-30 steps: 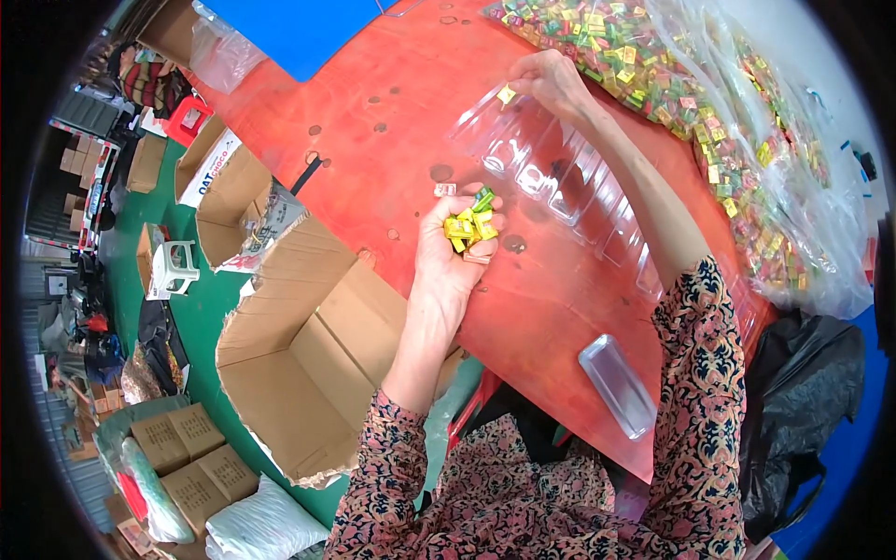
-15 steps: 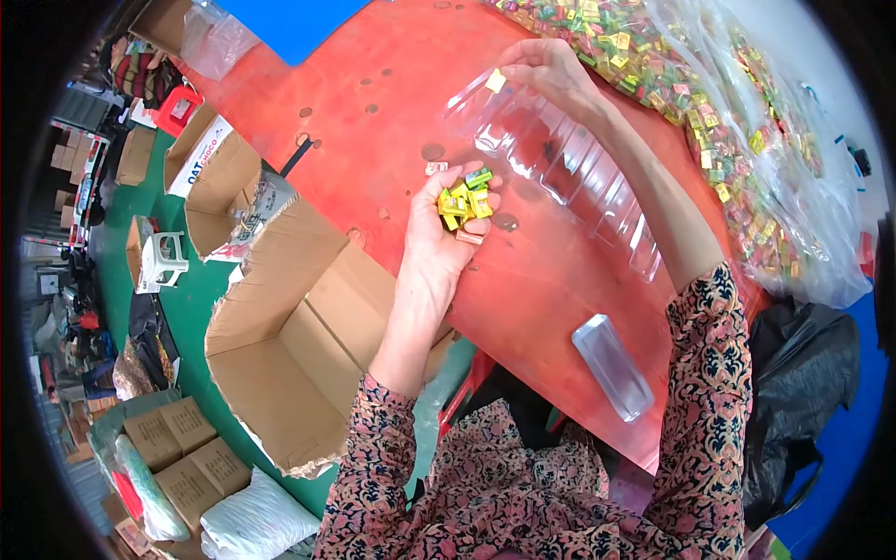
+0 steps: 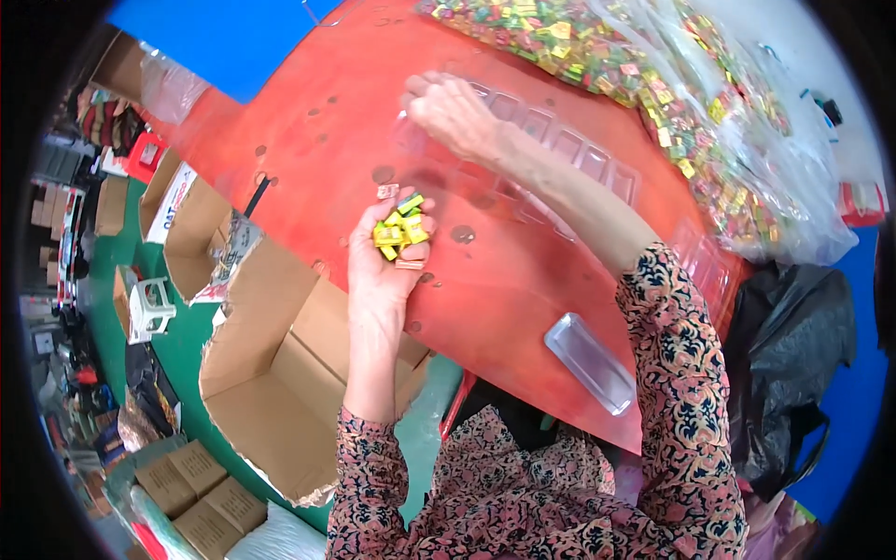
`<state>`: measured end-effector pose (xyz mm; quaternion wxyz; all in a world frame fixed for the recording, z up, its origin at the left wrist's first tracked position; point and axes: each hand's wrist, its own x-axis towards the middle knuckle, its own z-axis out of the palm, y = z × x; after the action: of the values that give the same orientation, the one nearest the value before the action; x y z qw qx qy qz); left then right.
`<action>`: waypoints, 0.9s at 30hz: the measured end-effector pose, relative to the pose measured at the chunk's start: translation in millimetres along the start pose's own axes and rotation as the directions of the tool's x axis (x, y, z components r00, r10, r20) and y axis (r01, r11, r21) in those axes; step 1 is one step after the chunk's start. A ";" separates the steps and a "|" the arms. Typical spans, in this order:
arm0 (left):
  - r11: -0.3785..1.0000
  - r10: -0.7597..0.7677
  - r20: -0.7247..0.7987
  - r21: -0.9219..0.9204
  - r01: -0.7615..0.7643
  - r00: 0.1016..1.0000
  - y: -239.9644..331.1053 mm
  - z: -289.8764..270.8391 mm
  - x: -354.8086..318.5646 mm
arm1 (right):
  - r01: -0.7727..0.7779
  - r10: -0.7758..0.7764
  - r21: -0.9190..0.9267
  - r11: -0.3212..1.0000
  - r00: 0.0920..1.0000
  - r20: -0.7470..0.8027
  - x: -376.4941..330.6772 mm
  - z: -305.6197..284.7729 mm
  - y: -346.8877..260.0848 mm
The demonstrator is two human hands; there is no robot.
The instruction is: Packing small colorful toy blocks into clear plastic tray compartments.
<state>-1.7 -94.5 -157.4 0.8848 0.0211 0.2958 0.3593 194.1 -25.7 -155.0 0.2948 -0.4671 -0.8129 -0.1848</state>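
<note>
My left hand (image 3: 371,273), palm up over the red table, cups several small yellow wrapped pieces (image 3: 399,231) in curled fingers, with a green one among them. A pink-and-white piece (image 3: 387,191) shows beside its fingertips; I cannot tell if it lies on the table. My right hand (image 3: 455,114) is smeared by motion, farther away and to the right, at the far left end of a clear compartmented plastic tray (image 3: 611,177). Whether it holds anything does not show. My right forearm crosses over the tray and hides part of it.
A heap of small colourful wrapped pieces (image 3: 560,39) lies in clear plastic sheeting at the far right. A long clear container (image 3: 590,362) rests near the table's front edge. An open cardboard box (image 3: 271,392) stands at left; a black bag (image 3: 789,364) is at right.
The view has shifted, moving the table leftward and down in the picture. The pale yellow piece seen earlier in my right fingers no longer shows. My left hand still cups its pieces.
</note>
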 end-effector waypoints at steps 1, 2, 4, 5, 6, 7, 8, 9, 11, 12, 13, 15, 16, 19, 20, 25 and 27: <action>1.000 -0.002 -0.005 0.004 0.002 1.000 0.3 0.6 -1.1 | -0.015 0.015 -0.013 1.000 1.000 0.010 0.9 -1.7 -3.3; 1.000 -0.005 -0.012 0.009 0.005 1.000 0.2 2.5 -2.0 | -0.102 0.098 0.062 0.993 0.993 0.065 2.6 -2.7 -5.9; 0.999 0.004 -0.030 0.034 -0.003 1.000 -0.9 7.9 -4.1 | -0.290 0.256 0.185 0.939 0.948 0.191 9.0 -10.0 -9.8; 0.991 0.047 -0.026 0.123 -0.044 0.999 -2.8 9.1 -2.5 | -0.298 0.263 0.183 0.937 0.945 0.195 7.1 -12.5 -7.0; 0.974 0.091 -0.015 0.211 -0.086 0.996 -4.9 10.4 -1.1 | -0.312 0.292 0.226 0.923 0.949 0.115 4.8 -14.2 0.0; 0.945 0.154 -0.009 0.294 -0.145 0.988 -10.3 15.6 -1.5 | -0.320 0.322 0.270 0.908 0.946 0.036 2.3 -16.1 6.6; 0.930 0.176 -0.006 0.327 -0.165 0.984 -14.7 15.6 0.5 | -0.343 0.374 0.340 0.876 0.927 -0.029 -1.1 -18.7 13.3; 0.914 0.206 -0.008 0.360 -0.189 0.979 -17.0 13.2 1.8 | -0.428 0.459 0.420 0.800 0.888 0.030 -2.6 -22.0 16.0; 0.876 0.281 -0.046 0.421 -0.237 0.959 -26.0 18.5 1.6 | -0.686 0.639 0.557 0.468 0.698 0.323 -2.9 -33.0 19.1; 0.818 0.369 -0.040 0.488 -0.304 0.929 -28.6 23.8 0.0 | -0.676 0.637 0.625 0.391 0.689 0.346 -6.0 -34.9 24.9; 0.752 0.451 -0.028 0.551 -0.363 0.892 -32.4 27.7 -0.4 | -0.661 0.633 0.684 0.308 0.679 0.371 -10.6 -33.9 33.9; 0.588 0.547 0.035 0.696 -0.413 0.837 -37.8 29.5 -0.8 | -0.643 0.630 0.697 0.318 0.693 0.352 -14.6 -32.8 40.1; 0.485 0.575 0.081 0.767 -0.419 0.814 -38.7 25.7 1.4 | -0.665 0.639 0.688 0.291 0.670 0.377 -13.5 -33.5 39.0; 0.292 0.623 0.224 0.822 -0.489 0.750 -46.8 21.1 -0.2 | -0.671 0.637 0.673 0.311 0.672 0.376 -8.8 -31.4 34.8; 0.087 0.663 0.353 0.839 -0.536 0.660 -45.8 8.8 8.4 | -0.669 0.633 0.689 0.278 0.667 0.392 -6.8 -29.6 32.5; -0.336 0.601 0.603 0.786 -0.519 0.524 -51.2 18.4 5.5 | -0.693 0.652 0.701 0.168 0.611 0.449 -12.5 -25.5 32.9; -0.535 0.522 0.717 0.697 -0.478 0.461 -49.2 16.1 6.4 | -0.701 0.643 0.654 0.285 0.645 0.412 -14.9 -24.8 34.4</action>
<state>41.2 -123.9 -159.7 0.2203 0.7828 0.3992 0.4234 237.4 -32.7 -145.0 0.4851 -0.5959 -0.5437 0.3376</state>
